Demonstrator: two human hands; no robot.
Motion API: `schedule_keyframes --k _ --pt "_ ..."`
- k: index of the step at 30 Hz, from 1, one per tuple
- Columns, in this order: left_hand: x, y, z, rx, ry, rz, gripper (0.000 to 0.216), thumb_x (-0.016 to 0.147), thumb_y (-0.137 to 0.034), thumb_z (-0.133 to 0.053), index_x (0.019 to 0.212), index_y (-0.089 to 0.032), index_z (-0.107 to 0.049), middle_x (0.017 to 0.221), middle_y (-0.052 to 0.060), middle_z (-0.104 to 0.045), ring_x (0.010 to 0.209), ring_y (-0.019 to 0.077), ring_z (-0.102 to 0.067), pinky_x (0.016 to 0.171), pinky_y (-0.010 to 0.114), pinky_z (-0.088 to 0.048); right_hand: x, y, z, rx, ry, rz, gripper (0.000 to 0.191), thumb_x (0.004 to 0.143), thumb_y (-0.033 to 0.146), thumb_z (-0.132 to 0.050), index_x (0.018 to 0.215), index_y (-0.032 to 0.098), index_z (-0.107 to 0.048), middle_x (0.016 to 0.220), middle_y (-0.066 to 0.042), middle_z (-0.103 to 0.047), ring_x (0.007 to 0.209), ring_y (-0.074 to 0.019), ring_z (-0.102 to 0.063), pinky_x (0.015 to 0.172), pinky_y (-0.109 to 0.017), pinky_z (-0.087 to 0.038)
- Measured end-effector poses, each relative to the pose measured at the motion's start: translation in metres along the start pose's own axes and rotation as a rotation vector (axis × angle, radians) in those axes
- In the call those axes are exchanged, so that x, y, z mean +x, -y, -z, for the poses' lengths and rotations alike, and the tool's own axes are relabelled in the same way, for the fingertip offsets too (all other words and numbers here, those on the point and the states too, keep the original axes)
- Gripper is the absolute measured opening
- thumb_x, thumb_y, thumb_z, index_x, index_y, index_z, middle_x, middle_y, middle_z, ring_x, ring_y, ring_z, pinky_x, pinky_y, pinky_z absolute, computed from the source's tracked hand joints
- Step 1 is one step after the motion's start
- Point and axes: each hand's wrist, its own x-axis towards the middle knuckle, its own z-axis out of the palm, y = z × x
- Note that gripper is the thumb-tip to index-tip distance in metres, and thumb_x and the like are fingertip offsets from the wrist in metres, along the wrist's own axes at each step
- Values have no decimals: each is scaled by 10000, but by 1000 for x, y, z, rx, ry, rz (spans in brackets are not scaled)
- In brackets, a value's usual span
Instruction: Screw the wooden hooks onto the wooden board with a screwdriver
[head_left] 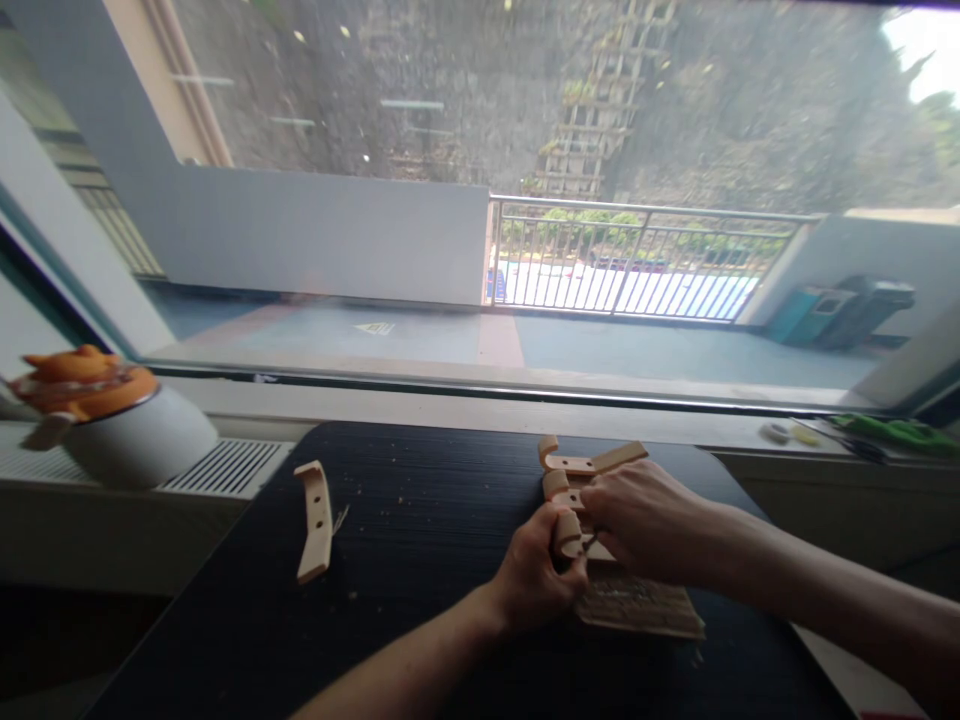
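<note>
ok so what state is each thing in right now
Left hand: closed on the nearest hooked wooden piece
Right hand: fingers curled shut, grip mostly hidden
Nearest hooked wooden piece: held, partly covered
Farthest hooked wooden piece: lying on the table, holes showing
Lone wooden piece: lying apart at left, two holes showing
Table: strewn with small specks
White pot: orange top on
Green item: bunched up

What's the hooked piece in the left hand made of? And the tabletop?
Hooked piece: likely wood, smooth, unpainted-looking; even pale-tan colour, grain not resolvable.
Tabletop: black, low-sheen, perhaps wood-grain laminate; fine parallel streaks show, though stained wood is possible.
</note>
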Motion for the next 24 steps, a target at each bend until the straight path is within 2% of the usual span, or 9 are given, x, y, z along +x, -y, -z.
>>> schedule_keyframes --k 3,6,11,15,19,24 --pt "-1 3 -1 16 8 5 268 696 -47 -619 904 -184 -521 779 -42 -507 655 90 -439 608 187 -403 -4 -5 3 2 43 -159 164 787 209 -549 760 146 -698 824 -124 -729 796 -264 -680 603 -302 -370" --pt "-2 5 -1 11 6 -9 284 709 -39 -614 936 -186 -529 809 -37 -524 687 96 -469 656 192 -429 -5 -3 6 -18 37 -200 173 795 222 -552 796 141 -705 853 -122 -735 818 -276 -688 592 -303 -370" --pt "-1 3 0 6 10 -15 308 701 -39 -627 956 -183 -534 833 -22 -545 721 110 -500 685 202 -451 1 9 10 -92 56 -84 143 823 137 -577 803 124 -718 868 -131 -735 824 -270 -685 597 -316 -365" --pt "0 1 1 1 9 4 311 697 -55 -627 967 -180 -538 831 -20 -549 705 109 -492 655 205 -440 2 14 2 -164 44 64 205 844 55 -530 830 124 -722 880 -126 -734 818 -245 -681 546 -315 -316" --pt "0 0 1 -20 11 -7 306 676 -48 -617 946 -174 -547 829 -11 -554 710 113 -495 657 211 -438 3 16 -5 -165 44 80 258 829 2 -512 822 145 -726 900 -90 -739 782 -234 -679 507 -321 -260" --pt "0 0 0 -41 -4 -5 305 681 -39 -619 940 -178 -538 816 -15 -549 701 109 -498 663 207 -447 7 12 -6 -78 32 80 224 813 25 -538 884 142 -716 889 -94 -732 806 -228 -672 543 -304 -307"
